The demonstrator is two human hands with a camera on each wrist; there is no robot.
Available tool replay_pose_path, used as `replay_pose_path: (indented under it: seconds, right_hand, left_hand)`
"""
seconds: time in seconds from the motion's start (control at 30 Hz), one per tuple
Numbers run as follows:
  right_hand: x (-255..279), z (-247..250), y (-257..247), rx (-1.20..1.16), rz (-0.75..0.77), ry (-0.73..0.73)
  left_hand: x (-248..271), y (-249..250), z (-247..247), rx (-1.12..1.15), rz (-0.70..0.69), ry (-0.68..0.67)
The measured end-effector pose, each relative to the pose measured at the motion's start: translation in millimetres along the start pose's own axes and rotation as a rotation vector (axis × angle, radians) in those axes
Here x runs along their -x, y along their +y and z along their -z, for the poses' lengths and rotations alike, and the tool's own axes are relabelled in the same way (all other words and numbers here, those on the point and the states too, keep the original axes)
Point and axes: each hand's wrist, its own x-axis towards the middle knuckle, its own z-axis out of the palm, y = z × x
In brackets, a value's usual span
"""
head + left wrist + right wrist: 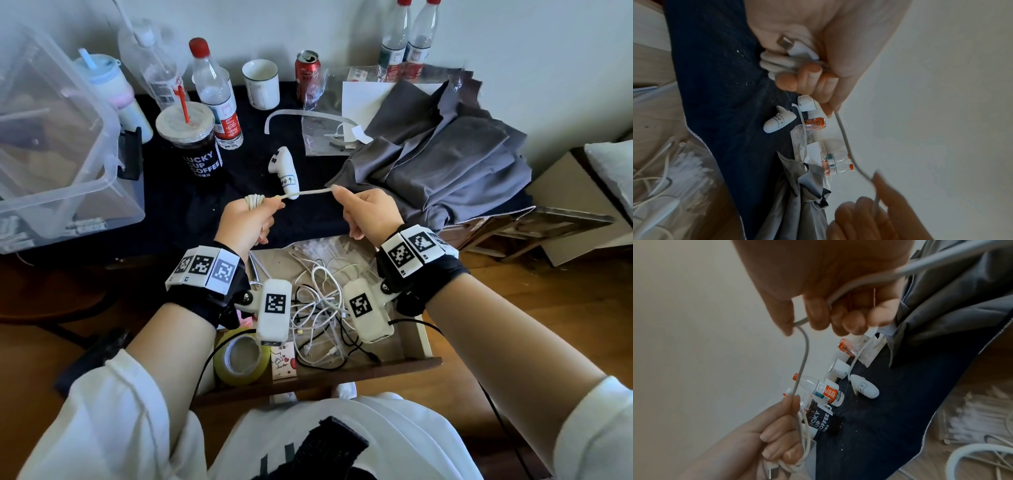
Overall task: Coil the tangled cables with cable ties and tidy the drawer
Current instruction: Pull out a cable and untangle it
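Left hand clenches the half-wound thin white charging cable above the open wooden drawer; your right hand pinches its taut tail. Risk: the loops could spring loose if your left fingers relax before a tie goes on.

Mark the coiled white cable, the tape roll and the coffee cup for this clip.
coiled white cable [777,62]: left wrist view, on the bundled loops.
tape roll [239,371]: head view, on its yellow-green outer side.
coffee cup [200,162]: head view, on its dark printed wall.
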Motion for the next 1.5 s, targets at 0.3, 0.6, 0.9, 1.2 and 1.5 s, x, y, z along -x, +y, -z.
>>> replay_pose_path:
  seconds: [0.3,0.6,0.9,1.2,1.5]
  right_hand:
    - [-7,6,3,-0.027,0.357,0.173]
    - [4,-6,11,0.147,0.249,-0.126]
    - [26,-17,-11,0.535,0.29,-0.448]
    - [20,-3,-23,0.498,0.407,-0.289]
    - [7,10,-17,0.275,0.395,-0.098]
  left_hand:
    - [17,10,-6,-0.054,0.178,-0.553]
    - [14,38,-7,0.783,0.009,-0.909]
    - [7,39,-32,0.628,-0.02,-0.257]
    - [6,18,-24,-0.109,0.009,-0.334]
    - [9,18,-18,0.001,0.234,-0.707]
